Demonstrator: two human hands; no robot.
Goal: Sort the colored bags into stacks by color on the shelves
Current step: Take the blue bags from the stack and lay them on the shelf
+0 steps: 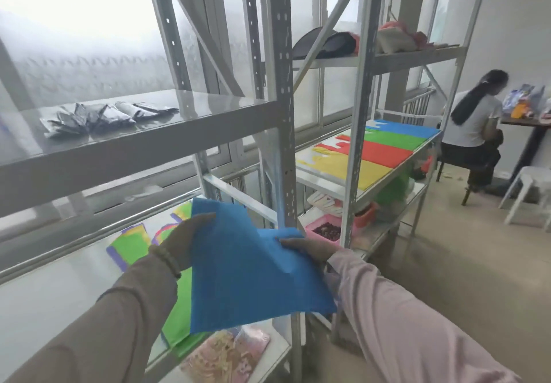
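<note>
Blue bag: held up — both hands
Left hand: grips its left edge
Right hand: pinches its right corner

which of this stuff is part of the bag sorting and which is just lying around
Job: blue bag in left hand and right hand; blue stack, green stack, red stack, yellow stack; loose green bag.
Lying about: silver pouches, pink basket, patterned pink packet.

no legible text, labels, brands or numbers anywhere, print on patterned packet too blurred
</note>
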